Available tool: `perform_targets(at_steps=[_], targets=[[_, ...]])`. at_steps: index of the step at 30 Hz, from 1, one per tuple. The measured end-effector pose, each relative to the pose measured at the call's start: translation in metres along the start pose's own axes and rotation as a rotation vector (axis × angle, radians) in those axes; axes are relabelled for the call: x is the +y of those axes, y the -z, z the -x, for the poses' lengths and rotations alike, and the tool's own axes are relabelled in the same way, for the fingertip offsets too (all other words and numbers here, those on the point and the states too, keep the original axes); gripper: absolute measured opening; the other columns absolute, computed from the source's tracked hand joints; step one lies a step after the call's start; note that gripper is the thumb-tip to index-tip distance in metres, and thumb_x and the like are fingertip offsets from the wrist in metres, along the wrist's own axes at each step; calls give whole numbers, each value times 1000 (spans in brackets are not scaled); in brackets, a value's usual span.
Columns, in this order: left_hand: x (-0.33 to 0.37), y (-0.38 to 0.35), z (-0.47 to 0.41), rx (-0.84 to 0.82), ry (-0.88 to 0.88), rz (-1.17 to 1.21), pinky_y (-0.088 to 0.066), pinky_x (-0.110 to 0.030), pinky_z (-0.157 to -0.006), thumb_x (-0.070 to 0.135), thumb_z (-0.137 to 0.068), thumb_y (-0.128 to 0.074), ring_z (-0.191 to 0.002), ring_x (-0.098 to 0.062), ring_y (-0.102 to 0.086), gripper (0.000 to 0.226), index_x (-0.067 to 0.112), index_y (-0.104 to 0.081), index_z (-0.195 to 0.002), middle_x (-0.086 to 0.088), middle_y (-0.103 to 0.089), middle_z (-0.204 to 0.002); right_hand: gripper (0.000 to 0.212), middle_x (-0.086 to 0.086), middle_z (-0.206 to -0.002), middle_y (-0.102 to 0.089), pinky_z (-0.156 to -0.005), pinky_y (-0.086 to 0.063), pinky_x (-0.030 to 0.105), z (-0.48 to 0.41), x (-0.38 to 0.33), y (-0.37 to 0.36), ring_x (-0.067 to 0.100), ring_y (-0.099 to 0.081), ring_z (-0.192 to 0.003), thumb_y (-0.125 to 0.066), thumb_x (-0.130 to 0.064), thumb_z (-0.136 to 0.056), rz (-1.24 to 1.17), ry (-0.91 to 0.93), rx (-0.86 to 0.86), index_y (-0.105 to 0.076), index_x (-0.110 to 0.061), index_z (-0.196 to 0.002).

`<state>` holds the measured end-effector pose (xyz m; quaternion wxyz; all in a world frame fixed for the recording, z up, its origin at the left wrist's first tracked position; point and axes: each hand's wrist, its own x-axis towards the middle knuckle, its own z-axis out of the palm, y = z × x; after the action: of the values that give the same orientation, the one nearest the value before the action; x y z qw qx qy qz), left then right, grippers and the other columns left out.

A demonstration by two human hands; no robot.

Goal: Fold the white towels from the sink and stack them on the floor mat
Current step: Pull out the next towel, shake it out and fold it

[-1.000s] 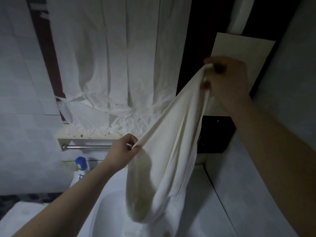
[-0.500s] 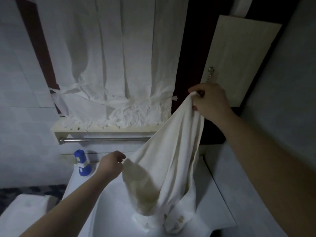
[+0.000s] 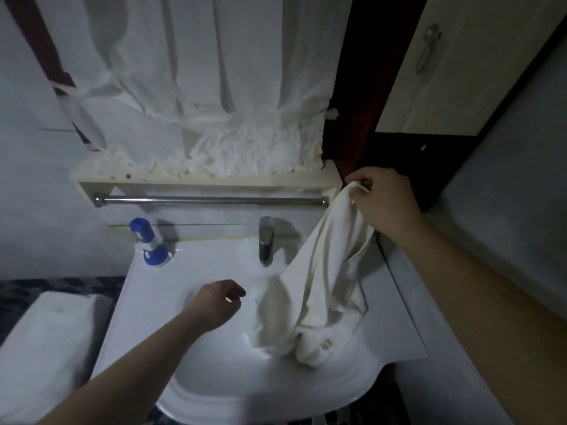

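The right hand [image 3: 386,200] is raised at the far right corner of the sink [image 3: 214,378], and its grip is closed on the top corner of a white towel [image 3: 322,289], with the fingers curled round the bunched cloth. From there the towel hangs down and to the left in loose folds, and its lower end lies heaped in the right side of the basin, where a small gold mark shows on the cloth near the bottom. The left hand [image 3: 216,305] hovers over the middle of the basin, just left of the towel's edge; its grip is slack, the fingers loosely curled and holding nothing. A metal tap [image 3: 265,243] stands at the far edge of the sink, between the two hands, and a bottle with a blue cap [image 3: 150,243] stands at the far left corner. Above them a metal rail [image 3: 208,200] runs under a pale shelf [image 3: 196,181], on which the crumpled hem of a white curtain [image 3: 214,87] rests.
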<state>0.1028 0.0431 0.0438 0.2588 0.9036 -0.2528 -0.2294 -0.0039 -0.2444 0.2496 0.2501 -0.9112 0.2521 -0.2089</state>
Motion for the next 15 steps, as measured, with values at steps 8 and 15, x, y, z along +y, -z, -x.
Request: perform_targets(at_steps=[8,15], targets=[[-9,-74,-2,-228,-43,5,-39,1,-74,19,-87,-62,-83,0,-65,22,36,-70,-99,12,-71,-100,30,4,-111,-73,-89,-47,25,9,57,-52,22,-65,-106,-55,-10,-90,0,-72,-27,-72,-19,-114],[-9,-139,-10,-279,-161,-94,-45,-28,-102,33,-85,-70,-115,-15,-58,14,36,-73,-97,-2,-56,-126,28,3,-112,-72,-85,-38,15,19,103,-88,19,-65,-105,-56,-6,-89,33,-80,-65,-72,-14,-111]])
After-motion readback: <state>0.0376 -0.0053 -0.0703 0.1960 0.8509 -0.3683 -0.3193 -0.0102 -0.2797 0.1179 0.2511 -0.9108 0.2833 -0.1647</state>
